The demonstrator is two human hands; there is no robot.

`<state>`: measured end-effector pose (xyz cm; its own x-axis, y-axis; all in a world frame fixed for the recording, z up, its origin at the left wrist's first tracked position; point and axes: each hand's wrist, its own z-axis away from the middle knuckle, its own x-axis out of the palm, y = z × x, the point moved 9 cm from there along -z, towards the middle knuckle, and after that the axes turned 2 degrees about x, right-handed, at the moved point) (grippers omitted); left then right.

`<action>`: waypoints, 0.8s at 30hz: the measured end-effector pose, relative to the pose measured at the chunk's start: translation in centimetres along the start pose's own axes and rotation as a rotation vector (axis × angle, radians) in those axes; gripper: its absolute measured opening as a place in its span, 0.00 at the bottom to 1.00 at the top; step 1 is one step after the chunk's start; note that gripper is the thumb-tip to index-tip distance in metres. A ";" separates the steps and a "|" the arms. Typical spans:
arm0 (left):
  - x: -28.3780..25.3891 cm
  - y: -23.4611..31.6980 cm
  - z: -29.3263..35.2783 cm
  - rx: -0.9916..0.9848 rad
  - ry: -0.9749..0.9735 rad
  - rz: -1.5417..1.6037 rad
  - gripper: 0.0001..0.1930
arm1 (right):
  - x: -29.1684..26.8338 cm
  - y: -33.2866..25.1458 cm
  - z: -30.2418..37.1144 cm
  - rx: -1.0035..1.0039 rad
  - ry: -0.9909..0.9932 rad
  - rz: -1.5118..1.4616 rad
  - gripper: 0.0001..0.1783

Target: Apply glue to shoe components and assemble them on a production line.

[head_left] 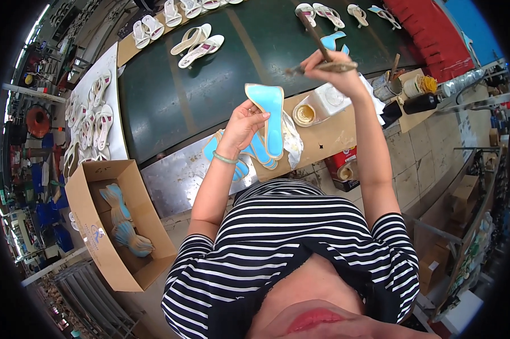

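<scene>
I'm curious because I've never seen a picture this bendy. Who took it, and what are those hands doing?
There's no robot here, just a person. A wide, round-eyed camera on their head looks down, so edges bend.

The left hand holds a blue sole-shaped piece. The right hand holds something thin, maybe a brush. More blue pieces lie below the left hand. Pale sandals sit on the dark green surface. The cardboard box has bluish pieces inside.

Green-topped desk — white sandal pair near 10 o'clock, more white sandals around 2; along near edge — blue insole pieces at 6, round cup at 4, dark bottle at 3.
</scene>
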<state>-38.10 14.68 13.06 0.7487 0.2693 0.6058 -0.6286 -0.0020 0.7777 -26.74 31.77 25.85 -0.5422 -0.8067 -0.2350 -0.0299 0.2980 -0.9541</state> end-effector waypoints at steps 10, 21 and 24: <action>-0.2 -0.6 0.9 -0.066 -0.031 0.059 0.24 | -2.6 0.8 0.5 0.168 0.124 0.041 0.07; 1.9 -0.3 1.2 -0.151 -0.224 -0.024 0.48 | 0.6 -0.5 -0.4 0.185 0.012 0.024 0.09; 1.5 0.0 1.3 -0.122 -0.128 -0.006 0.50 | 2.7 -2.6 0.6 0.057 -0.060 0.074 0.08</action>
<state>-36.68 13.80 14.20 0.7682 0.1443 0.6238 -0.6392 0.1184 0.7598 -27.63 28.47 27.56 -0.4898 -0.8131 -0.3146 0.0572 0.3301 -0.9422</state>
